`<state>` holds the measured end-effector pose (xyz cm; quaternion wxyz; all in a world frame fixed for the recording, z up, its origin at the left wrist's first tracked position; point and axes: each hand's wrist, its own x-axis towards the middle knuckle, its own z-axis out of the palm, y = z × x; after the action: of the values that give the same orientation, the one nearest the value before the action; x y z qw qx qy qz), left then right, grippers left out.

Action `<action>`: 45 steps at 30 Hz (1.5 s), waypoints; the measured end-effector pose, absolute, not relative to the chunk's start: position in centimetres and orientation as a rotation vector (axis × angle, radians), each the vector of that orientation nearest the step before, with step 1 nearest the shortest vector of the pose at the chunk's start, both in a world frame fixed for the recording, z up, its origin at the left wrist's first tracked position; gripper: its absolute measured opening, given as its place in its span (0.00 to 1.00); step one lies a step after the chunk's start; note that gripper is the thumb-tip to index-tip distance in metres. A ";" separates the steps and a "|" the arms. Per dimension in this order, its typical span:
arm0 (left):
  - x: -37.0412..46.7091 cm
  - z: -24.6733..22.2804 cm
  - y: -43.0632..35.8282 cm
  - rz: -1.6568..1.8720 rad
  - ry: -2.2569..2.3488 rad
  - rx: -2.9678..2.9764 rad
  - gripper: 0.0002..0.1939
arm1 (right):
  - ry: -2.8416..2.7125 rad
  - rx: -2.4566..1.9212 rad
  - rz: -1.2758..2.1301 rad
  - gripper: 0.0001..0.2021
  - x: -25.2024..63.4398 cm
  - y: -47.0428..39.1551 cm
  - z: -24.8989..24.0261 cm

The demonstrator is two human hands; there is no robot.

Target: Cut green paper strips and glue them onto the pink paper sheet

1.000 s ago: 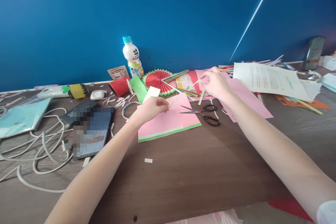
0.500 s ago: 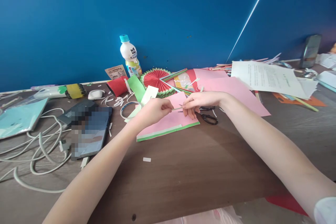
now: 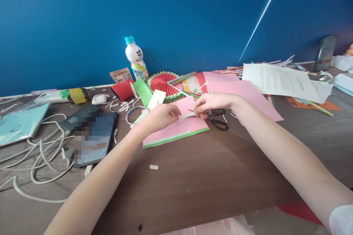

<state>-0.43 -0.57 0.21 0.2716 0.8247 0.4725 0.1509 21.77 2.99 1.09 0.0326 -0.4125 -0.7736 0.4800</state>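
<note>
A short whitish strip, apparently double-sided tape (image 3: 186,116), stretches between my two hands above a pink sheet (image 3: 168,132) with a green lower edge. My left hand (image 3: 164,116) is closed in a pinch at the strip's left end. At its other end, the fingertips of my right hand (image 3: 207,103) are pinched together. Scissors with black handles (image 3: 220,124) lie beneath my right hand; its fingers partly cover them, and the blade tips poke out to the left. Along the pink sheet's lower edge runs a pale tape strip (image 3: 176,136). A tape roll (image 3: 127,116) lies left of my left hand.
Behind the hands are a red-green pleated paper fan (image 3: 162,85), a bottle (image 3: 136,57) and a green paper piece (image 3: 142,91). A phone (image 3: 96,141) and white cables (image 3: 38,161) occupy the left. Printed sheets (image 3: 278,80) lie at right. A small white scrap (image 3: 153,167) sits in front.
My right hand has shifted slightly right and its fingers have drawn together. More of the strip shows between my hands. The left hand has barely moved.
</note>
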 end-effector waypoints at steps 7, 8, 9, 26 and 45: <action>-1.1 -1.0 0.0 0.075 1.303 2.233 0.17 | -2.369 -1.229 1.652 0.07 22.2 3.0 0.5; -1.3 -1.0 0.1 0.024 1.303 2.230 0.18 | -2.378 -1.216 1.701 0.09 22.1 2.9 0.4; -1.4 -1.0 0.2 -0.022 1.294 2.229 0.18 | -2.394 -1.203 1.750 0.11 22.0 2.9 0.3; 0.2 0.0 -0.6 0.021 1.100 2.165 0.13 | -2.453 -1.170 2.026 0.12 21.4 2.7 -0.5; 1.1 -1.7 -1.2 0.085 1.047 2.149 0.07 | -2.508 -1.187 2.051 0.13 21.3 2.5 -0.5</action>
<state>1.07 -1.20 -1.74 0.3662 0.8359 0.4074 0.0331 21.31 2.46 -0.53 -0.1538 -0.3399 -0.7183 0.5873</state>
